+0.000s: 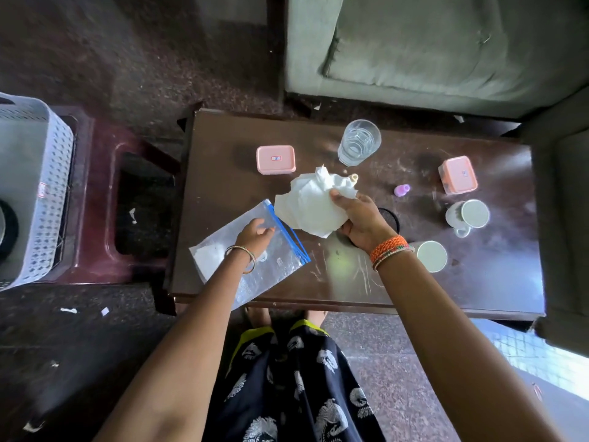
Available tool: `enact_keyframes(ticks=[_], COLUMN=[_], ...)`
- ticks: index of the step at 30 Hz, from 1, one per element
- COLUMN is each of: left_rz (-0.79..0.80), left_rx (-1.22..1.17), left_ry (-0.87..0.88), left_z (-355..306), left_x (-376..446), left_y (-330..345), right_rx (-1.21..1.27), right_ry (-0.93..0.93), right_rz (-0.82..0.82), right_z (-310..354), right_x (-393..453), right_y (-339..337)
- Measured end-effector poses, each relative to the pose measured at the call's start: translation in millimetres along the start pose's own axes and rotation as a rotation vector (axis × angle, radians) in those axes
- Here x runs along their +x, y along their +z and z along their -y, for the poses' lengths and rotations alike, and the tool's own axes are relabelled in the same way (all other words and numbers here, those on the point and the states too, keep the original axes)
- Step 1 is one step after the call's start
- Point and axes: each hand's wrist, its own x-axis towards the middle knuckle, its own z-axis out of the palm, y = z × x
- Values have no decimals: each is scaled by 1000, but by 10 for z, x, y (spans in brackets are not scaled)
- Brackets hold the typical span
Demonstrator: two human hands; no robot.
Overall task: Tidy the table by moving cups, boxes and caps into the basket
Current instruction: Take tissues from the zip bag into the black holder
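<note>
My right hand (363, 220) grips a crumpled wad of white tissue paper (310, 202) above the middle of the dark wooden table (478, 282). My left hand (255, 232) rests on a clear zip bag with a blue seal (255, 263) at the table's front left; its fingers seem to pinch the bag near the opening. Two pink lidded boxes (276, 159) (459, 174), a clear glass (359, 142), a white mug (467, 215), a white paper cup (431, 256), a small purple cap (401, 189) and a dark round lid (389, 218) stand on the table. The white perforated basket (38, 173) is at far left.
The basket sits on a maroon plastic stool (105, 212) left of the table. A grey sofa (430, 43) stands behind the table and an armchair (564, 218) at its right. Paper scraps lie on the dark floor.
</note>
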Motion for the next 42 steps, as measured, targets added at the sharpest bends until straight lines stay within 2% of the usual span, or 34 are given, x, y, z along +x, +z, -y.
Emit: enact_keyframes(ticks=[2, 6, 8, 14, 18, 21, 25, 28, 31, 33, 35, 38, 40, 42], left_rz=[70, 262, 305, 238, 132, 220, 361, 434, 325, 254, 250, 214, 194, 207], left_rx=[-124, -691, -788, -525, -612, -668, -656, -581, -405, -356, -355, -304, -379, -458], left_ry=[58, 67, 93, 278, 199, 79, 50, 129, 264, 304, 284, 255, 191, 137], left_z=[-90, -555, -747, -1052, -1148, -1143, -1095, -1095, -1099, -1130, -1160, -1210, -1244, -1247], left_x=[-73, -414, -555, -805, -867, -931, -957, -958, -910, -889, -849, -739, -655, -591], left_y=[-17, -67, -63, 216, 428, 552, 640, 685, 853, 968, 1061, 1136, 1141, 1106], right_rx=[28, 103, 126, 40, 107, 46, -116, -377, -675, -735, -739, -885, -944, -969], right_ry=[1, -29, -50, -120, -104, -171, -293, -434, -523, -505, -465, -563, -658, -705], right_rz=[-2, 66, 87, 68, 89, 33, -30, -86, -107, -73, -27, -159, -297, -365], right_z=[-3, 28, 59, 89, 2, -94, -82, -22, 29, 31, 32, 64, 118, 178], right_x=[-33, -163, -264, -402, -429, -461, -529, -546, -537, -522, -501, -443, -385, -357], right_y=[-28, -156, -237, -579, -799, -911, -995, -1072, -1147, -1194, -1262, -1407, -1525, -1593])
